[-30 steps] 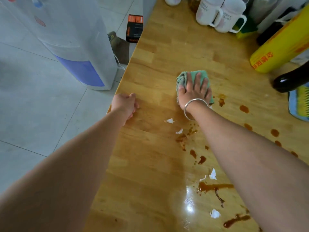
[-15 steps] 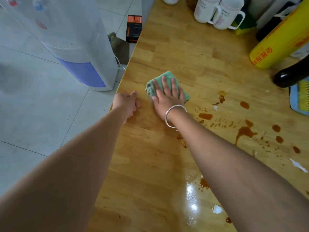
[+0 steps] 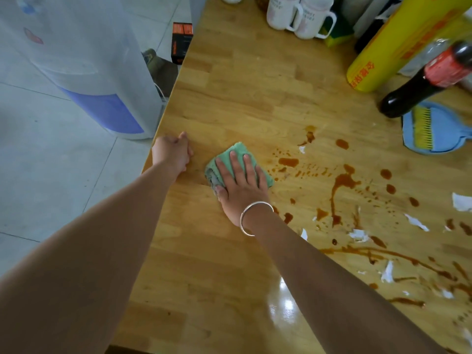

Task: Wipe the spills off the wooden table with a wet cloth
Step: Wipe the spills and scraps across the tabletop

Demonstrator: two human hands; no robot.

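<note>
My right hand (image 3: 240, 182), with a silver bangle on the wrist, presses flat on a folded green cloth (image 3: 236, 153) on the wooden table (image 3: 242, 93). The cloth lies near the table's left edge, just left of the brown spills (image 3: 342, 181), which spread across the right half with white paper scraps (image 3: 462, 201) among them. My left hand (image 3: 172, 152) is curled in a loose fist resting on the table's left edge, a short way left of the cloth, holding nothing.
At the back stand two white mugs (image 3: 296, 14), a yellow roll (image 3: 398, 44) and a dark bottle (image 3: 429, 77) with a red label. A blue scraper (image 3: 434, 129) lies at the right. A white water dispenser (image 3: 84, 62) stands on the tiled floor left of the table.
My right hand has slid the cloth left and toward me, away from the spills to near the table's left edge. The left hand has stayed at the edge.
</note>
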